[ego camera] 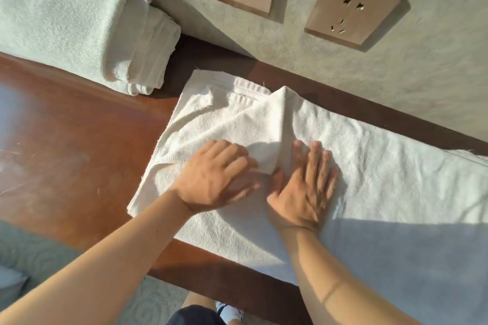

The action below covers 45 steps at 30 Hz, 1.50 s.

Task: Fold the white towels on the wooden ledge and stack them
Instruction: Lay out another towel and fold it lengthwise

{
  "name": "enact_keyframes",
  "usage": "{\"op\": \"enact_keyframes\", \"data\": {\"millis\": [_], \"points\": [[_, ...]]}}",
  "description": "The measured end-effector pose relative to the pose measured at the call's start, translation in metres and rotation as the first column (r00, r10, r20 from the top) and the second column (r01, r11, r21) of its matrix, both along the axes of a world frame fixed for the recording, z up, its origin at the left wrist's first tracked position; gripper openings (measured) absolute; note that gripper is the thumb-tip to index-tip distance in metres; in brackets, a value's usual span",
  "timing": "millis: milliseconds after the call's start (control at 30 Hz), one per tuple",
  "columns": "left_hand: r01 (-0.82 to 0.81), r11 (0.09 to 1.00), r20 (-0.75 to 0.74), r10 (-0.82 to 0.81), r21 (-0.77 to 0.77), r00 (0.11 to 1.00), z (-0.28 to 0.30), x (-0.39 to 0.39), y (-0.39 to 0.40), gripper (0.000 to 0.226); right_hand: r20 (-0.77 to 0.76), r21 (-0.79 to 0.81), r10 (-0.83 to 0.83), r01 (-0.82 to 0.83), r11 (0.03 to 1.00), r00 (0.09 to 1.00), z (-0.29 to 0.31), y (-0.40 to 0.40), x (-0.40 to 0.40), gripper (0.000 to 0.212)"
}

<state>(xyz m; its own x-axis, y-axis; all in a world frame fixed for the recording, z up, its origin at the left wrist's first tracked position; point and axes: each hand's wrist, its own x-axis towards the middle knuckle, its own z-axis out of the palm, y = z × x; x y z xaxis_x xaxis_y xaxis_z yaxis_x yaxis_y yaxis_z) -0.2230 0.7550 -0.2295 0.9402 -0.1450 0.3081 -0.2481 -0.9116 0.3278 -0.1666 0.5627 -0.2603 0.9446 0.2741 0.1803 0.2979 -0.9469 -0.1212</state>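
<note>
Flat and open, our right hand (303, 185) pins the white towel (369, 166) spread on the wooden ledge (79, 140) while our left hand (214, 174), blurred, fingers extended, smooths the folded flap (237, 119) so the crease holds, the folded stack (79, 21) waiting nearby.

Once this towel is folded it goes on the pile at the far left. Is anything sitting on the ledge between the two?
Nothing visible does. Both the left hand and right hand are already on the towel, and the stretch of wooden ledge between it and the folded stack shows only bare wood.
</note>
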Motion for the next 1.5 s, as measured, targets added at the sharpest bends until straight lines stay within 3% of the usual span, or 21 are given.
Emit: {"op": "enact_keyframes", "data": {"millis": [67, 100, 167, 233, 300, 333, 433, 467, 600, 733, 833, 900, 967, 1067, 1167, 1233, 1300, 1333, 1400, 1433, 1500], "points": [[0.184, 0.967, -0.034, -0.181, 0.175, 0.983, -0.012, -0.01, 0.005, 0.03, -0.019, 0.011, -0.013, 0.013, 1.0, 1.0, 0.001, 0.001, -0.001, 0.065], [0.144, 0.96, -0.012, -0.146, 0.24, 0.989, -0.016, -0.009, 0.015, 0.027, -0.012, 0.024, -0.024, 0.024, 0.999, 1.0, 0.001, 0.002, -0.002, 0.063], [-0.129, 0.944, 0.045, 0.122, 0.302, 0.992, -0.016, 0.0, 0.036, 0.03, -0.009, 0.056, -0.041, 0.041, 0.998, 0.999, 0.0, 0.004, -0.002, 0.06], [-0.504, 0.828, 0.011, 0.518, 0.248, 0.856, -0.007, 0.011, 0.056, 0.039, -0.034, 0.067, -0.046, 0.048, 0.997, 0.998, 0.0, 0.005, -0.002, 0.059], [-0.721, 0.678, -0.063, 0.733, 0.144, 0.677, 0.0, 0.019, 0.063, 0.044, -0.053, 0.068, -0.04, 0.043, 0.997, 0.998, 0.001, 0.004, -0.004, 0.061], [-0.742, 0.661, -0.087, 0.751, 0.116, 0.655, 0.001, 0.022, 0.06, 0.043, -0.059, 0.066, -0.039, 0.043, 0.997, 0.997, 0.002, 0.004, -0.004, 0.062], [-0.676, 0.737, -0.167, 0.667, 0.003, 0.726, -0.002, 0.026, 0.037, 0.046, -0.096, 0.077, -0.044, 0.051, 0.996, 0.994, 0.004, 0.004, -0.005, 0.063], [-0.694, 0.718, -0.212, 0.67, -0.058, 0.711, -0.004, 0.027, 0.031, 0.05, -0.101, 0.084, -0.042, 0.051, 0.995, 0.994, 0.004, 0.004, -0.004, 0.063], [-0.859, 0.464, -0.308, 0.802, -0.216, 0.511, -0.001, 0.034, 0.035, 0.059, -0.031, 0.053, -0.028, 0.029, 0.998, 0.999, -0.001, 0.002, -0.004, 0.061], [-0.827, 0.506, -0.327, 0.759, -0.245, 0.562, 0.01, 0.039, 0.033, 0.053, 0.022, 0.029, -0.022, 0.022, 0.999, 1.0, -0.005, -0.001, -0.003, 0.06], [-0.876, 0.4, -0.45, 0.752, -0.27, 0.482, 0.015, 0.043, 0.032, 0.054, -0.071, 0.023, -0.028, 0.029, 0.999, 0.997, -0.002, 0.001, -0.003, 0.064], [-0.868, 0.412, -0.443, 0.747, -0.277, 0.495, 0.017, 0.045, 0.029, 0.043, -0.099, 0.014, -0.035, 0.037, 0.999, 0.994, 0.0, 0.001, -0.003, 0.065], [-0.785, 0.554, -0.352, 0.702, -0.277, 0.619, 0.015, 0.044, 0.024, 0.024, -0.034, 0.004, -0.027, 0.027, 1.0, 0.999, -0.001, 0.0, -0.003, 0.063], [-0.516, 0.849, -0.153, 0.498, -0.113, 0.853, 0.007, 0.032, 0.021, 0.019, -0.044, 0.057, -0.035, 0.038, 0.998, 0.998, 0.0, 0.001, -0.004, 0.061], [-0.392, 0.916, -0.13, 0.38, -0.08, 0.916, 0.0, 0.024, 0.028, 0.026, -0.067, 0.064, -0.048, 0.052, 0.997, 0.997, 0.001, 0.004, -0.004, 0.06], [-0.393, 0.913, -0.159, 0.374, -0.111, 0.914, 0.0, 0.026, 0.032, 0.029, -0.047, 0.073, -0.045, 0.048, 0.996, 0.998, 0.001, 0.003, -0.003, 0.059], [-0.503, 0.85, -0.156, 0.482, -0.154, 0.862, 0.005, 0.033, 0.037, 0.025, -0.01, 0.058, -0.029, 0.029, 0.998, 1.0, 0.0, 0.003, -0.003, 0.06], [-0.625, 0.752, -0.168, 0.602, -0.209, 0.781, 0.008, 0.039, 0.042, 0.024, -0.002, 0.042, -0.022, 0.022, 0.999, 1.0, 0.0, 0.002, -0.003, 0.06], [-0.834, 0.467, -0.255, 0.803, -0.292, 0.539, 0.013, 0.05, 0.054, 0.031, -0.043, 0.028, -0.023, 0.024, 0.999, 0.999, 0.0, 0.002, -0.003, 0.063], [-0.866, 0.412, -0.278, 0.829, -0.285, 0.486, 0.013, 0.053, 0.057, 0.04, -0.068, 0.025, -0.03, 0.032, 0.999, 0.997, 0.0, 0.003, -0.002, 0.064], [-0.813, 0.547, -0.241, 0.777, -0.2, 0.582, 0.01, 0.053, 0.051, 0.053, -0.053, 0.024, -0.03, 0.032, 0.999, 0.998, -0.001, 0.003, -0.002, 0.064]]}}
